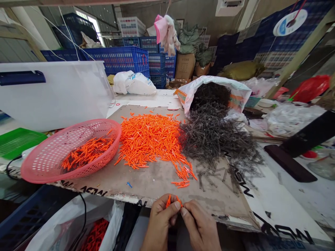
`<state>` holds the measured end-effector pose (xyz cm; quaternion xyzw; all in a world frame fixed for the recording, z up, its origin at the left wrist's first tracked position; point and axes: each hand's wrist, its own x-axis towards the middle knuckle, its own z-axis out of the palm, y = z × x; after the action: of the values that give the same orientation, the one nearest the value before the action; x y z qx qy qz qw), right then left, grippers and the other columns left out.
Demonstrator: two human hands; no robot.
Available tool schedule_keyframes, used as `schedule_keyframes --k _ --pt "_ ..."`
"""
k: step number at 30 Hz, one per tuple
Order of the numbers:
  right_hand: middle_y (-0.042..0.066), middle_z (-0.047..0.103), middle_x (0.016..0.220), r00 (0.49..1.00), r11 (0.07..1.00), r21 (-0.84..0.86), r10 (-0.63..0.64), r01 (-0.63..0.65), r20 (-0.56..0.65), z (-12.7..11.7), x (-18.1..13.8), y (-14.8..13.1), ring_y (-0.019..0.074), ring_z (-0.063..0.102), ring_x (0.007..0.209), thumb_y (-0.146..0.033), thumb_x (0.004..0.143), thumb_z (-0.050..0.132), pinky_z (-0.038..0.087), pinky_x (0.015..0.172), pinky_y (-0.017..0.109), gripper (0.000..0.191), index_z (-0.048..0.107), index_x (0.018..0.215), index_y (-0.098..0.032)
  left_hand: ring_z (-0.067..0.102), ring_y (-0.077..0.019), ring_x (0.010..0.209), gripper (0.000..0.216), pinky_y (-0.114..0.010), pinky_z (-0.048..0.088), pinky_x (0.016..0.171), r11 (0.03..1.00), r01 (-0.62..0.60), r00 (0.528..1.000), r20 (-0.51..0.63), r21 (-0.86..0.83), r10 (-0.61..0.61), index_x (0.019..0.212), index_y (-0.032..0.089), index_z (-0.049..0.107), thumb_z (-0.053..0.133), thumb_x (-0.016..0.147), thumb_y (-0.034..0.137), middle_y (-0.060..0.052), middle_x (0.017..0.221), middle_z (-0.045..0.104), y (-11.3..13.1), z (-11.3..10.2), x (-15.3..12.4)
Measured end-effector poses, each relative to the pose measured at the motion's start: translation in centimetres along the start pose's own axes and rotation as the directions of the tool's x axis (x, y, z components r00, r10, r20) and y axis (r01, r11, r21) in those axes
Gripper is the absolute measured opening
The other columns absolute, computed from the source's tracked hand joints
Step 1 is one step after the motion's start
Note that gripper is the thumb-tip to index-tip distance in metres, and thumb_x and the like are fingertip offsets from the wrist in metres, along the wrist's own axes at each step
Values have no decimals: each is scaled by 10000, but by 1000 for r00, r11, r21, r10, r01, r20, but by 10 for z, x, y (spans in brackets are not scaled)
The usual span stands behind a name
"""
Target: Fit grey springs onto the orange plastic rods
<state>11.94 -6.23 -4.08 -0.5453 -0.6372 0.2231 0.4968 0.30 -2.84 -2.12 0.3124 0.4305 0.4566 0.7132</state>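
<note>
Just off the table's front edge, my left hand [162, 218] is closed around small orange plastic pieces [169, 200], with two tips showing. The fingertips of my right hand [199, 223] are pinched against the end of one of these pieces, touching the left thumb. Whether a spring is between the fingers is hidden. Beyond my hands lies a large heap of slim orange plastic pieces [151, 137], trailing toward me. To its right, a pile of dark coil springs [209, 134] spills from a white sack [188, 91], with several loose springs nearer my hands.
A pink perforated basket [34, 164] with orange pieces stands at left, before a translucent bin [57, 90]. Below the table edge is an open white bag [47, 230] with red-orange parts. A black stand [290, 164] is at right; gloves [167, 33] hang overhead.
</note>
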Motion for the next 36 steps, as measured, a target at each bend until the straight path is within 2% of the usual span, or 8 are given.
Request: schedule_keyframes --k 6,10,15,23,29,36 --pt "-7 598 687 977 986 94 120 -138 179 -11 1 1 132 573 636 -306 965 436 435 601 196 294 591 736 -205 216 -41 404 270 -194 154 430 988 111 994 35 -110 -108 603 148 596 800 586 325 78 426 417 7 3 -3" --pt "5 614 697 950 945 206 203 -253 235 -12 -2 3 147 579 659 -373 956 463 452 621 209 312 615 750 -195 211 -36 387 281 -193 124 415 982 118 993 34 -145 -115 605 158 580 802 579 328 83 414 414 7 5 -4" --pt "14 653 675 944 896 301 293 -326 152 -4 -9 9 157 595 637 -413 899 568 462 620 225 284 649 747 -188 253 -43 394 296 -188 161 419 994 62 998 -4 -94 -62 596 167 559 794 613 345 84 414 414 5 7 -8" --pt "-29 555 589 980 984 60 175 -169 -100 0 -13 -6 107 495 507 -333 855 601 392 498 186 244 596 646 -207 297 -60 449 304 -191 242 462 998 -57 998 11 18 57 612 164 577 779 659 386 74 483 421 1 3 -11" --pt "-43 525 583 975 986 -1 166 -168 -150 1 -14 -12 98 497 498 -329 839 595 403 497 172 236 553 638 -214 284 -68 469 299 -197 236 470 993 -101 995 19 57 100 622 163 566 760 686 381 74 497 407 1 3 -13" --pt "-51 531 545 950 954 -11 297 -299 -98 -2 -11 -8 108 470 478 -398 796 623 381 480 196 260 568 619 -216 289 -72 478 282 -200 235 474 994 -93 996 12 61 93 653 162 581 752 697 382 72 510 410 -1 2 -13"
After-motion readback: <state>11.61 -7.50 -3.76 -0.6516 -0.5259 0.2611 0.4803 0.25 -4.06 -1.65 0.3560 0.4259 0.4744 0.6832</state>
